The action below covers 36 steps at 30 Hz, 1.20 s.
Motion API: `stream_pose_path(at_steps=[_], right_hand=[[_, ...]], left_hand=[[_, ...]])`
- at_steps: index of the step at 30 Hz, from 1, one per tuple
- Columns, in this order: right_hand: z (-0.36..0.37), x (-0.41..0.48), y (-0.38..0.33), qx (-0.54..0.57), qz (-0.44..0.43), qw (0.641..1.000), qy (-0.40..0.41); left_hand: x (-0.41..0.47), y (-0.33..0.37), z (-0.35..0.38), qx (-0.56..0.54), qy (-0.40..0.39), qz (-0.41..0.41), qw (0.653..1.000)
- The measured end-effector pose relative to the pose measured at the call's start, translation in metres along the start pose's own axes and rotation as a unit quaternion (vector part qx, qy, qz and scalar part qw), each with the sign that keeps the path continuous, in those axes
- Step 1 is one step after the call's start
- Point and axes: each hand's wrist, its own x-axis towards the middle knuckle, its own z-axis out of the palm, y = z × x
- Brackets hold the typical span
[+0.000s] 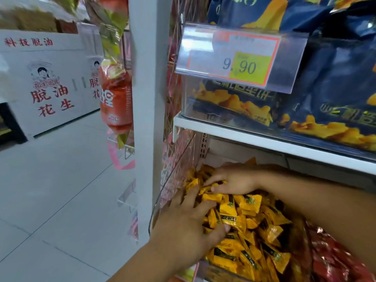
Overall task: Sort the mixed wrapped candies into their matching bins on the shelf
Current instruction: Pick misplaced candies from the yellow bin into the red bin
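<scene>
**Both hands deep in the yellow bin**

We see both hands down in one clear bin [179,163] on the lower shelf level, which is heaped with yellow candies [250,226] in black-marked wrappers. The left hand [187,222] comes in from the near left and lies on top of the pile. Its fingers are spread and only gently bent, and its thumb presses on one wrapper. It grips nothing that we can make out.

The right hand [234,182] reaches across from the right, further back in the same bin. Its fingers and thumb are drawn narrow around a few yellow wrappers at the back left of the heap. We cannot tell how many it holds. The two hands are near each other but do not touch.

Just to the right of the yellow heap lie red candies [333,259] in shiny wrappers. We cannot see the wall between the two lots clearly.

Above the hands runs a white shelf board [244,137] carrying dark blue bags [335,78]. A price tag [244,66] in front of them reads 9.90. A white post [148,98] stands at the left end of the shelving, with an orange packet [116,102] hanging beside it. Beyond it, white cartons [46,86] with red characters stand on the pale floor [50,190].
</scene>
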Motion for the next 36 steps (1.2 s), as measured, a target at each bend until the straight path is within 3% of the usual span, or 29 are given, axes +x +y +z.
stream_pose_path(at_steps=[8, 12, 14, 16, 21, 24, 30, 36], right_hand=[[-0.019, -0.031, -0.001, 0.022, 0.038, 0.996, -0.08], [-0.028, 0.015, -0.015, 0.071, 0.023, 0.993, 0.087], [-0.016, 0.044, -0.022, 0.14, 0.011, 0.985, 0.1], [-0.002, 0.056, -0.022, 0.161, 0.007, 0.985, 0.06], [-0.006, 0.029, 0.002, 0.046, 0.017, 0.999, -0.021], [-0.004, 0.006, 0.014, -0.027, 0.011, 0.999, -0.018], [-0.02, -0.04, 0.026, -0.03, 0.049, 0.997, -0.046], [-0.023, -0.05, 0.028, 0.004, 0.133, 0.991, -0.007]], left_hand=[[0.003, -0.008, -0.008, -0.044, -0.032, -0.001, 0.999], [0.002, -0.009, -0.006, -0.03, -0.03, 0.011, 0.999], [0.0, -0.007, -0.005, -0.02, -0.021, 0.013, 0.999], [-0.003, -0.008, -0.006, 0.004, -0.011, 0.021, 1.0], [-0.008, -0.013, -0.007, 0.016, -0.004, 0.047, 0.999], [-0.008, -0.01, -0.01, 0.017, -0.017, 0.037, 0.999], [-0.009, -0.01, -0.01, 0.016, -0.029, 0.038, 0.999], [-0.009, -0.007, -0.011, 0.013, -0.03, 0.03, 0.999]])
